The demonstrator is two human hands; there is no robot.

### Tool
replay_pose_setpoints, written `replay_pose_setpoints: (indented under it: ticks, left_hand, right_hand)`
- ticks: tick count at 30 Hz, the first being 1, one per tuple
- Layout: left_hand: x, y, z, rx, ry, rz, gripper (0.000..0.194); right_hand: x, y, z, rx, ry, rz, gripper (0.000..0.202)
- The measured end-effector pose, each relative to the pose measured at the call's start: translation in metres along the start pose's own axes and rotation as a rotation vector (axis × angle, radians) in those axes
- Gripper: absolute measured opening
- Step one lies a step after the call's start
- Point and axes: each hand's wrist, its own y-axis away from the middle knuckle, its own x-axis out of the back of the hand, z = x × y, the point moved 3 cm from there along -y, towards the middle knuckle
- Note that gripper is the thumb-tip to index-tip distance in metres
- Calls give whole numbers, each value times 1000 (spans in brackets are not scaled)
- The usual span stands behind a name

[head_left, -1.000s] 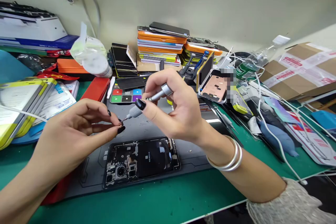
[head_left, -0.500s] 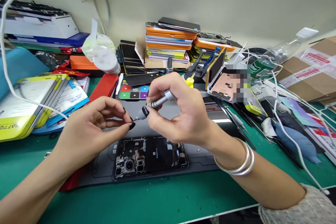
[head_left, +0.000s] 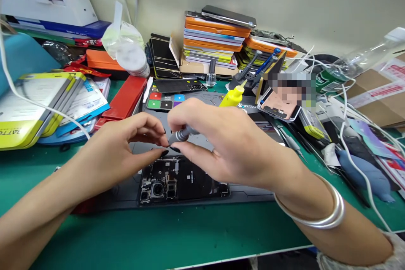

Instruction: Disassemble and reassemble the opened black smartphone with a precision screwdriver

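My right hand is closed round a grey precision screwdriver, its tip angled down to the left. My left hand curls in a near pinch beside that tip. Whatever lies between its thumb and fingertips is too small to make out. Under both hands lies an opened phone, with its camera modules at the left end and a black battery area at the right. The grey work mat carries the phone. My right hand hides part of the mat behind it.
A red case and yellow battery packs lie left. Behind stand a yellow bottle, a small glass bottle and stacked boxes. Tweezers, a blue air blower, white cables and a plastic bottle crowd the right.
The view has shifted slightly. My right hand has turned further over the screwdriver, hiding its end cap, and its reach is lower. My left thumb and fingertips sit slightly further apart near the tip.
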Motion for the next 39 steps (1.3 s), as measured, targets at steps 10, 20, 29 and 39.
replay_pose_setpoints:
  ticks: [10,20,29,39]
  left_hand:
    - [-5,6,3,-72,-144,-223,28]
    - [-11,4,3,-145,-234,-219,20]
    - [2,-1,-1,-63,-333,-167,22]
    - [15,-3,-28,-122,-631,-265,25]
  right_hand:
    - [-9,0,0,-15,-57,-207,23]
    - [-12,-2,0,-3,-54,-279,18]
    - [-22,-4,2,-68,147,-127,14]
    - [-19,-2,5,-54,174,-99,33]
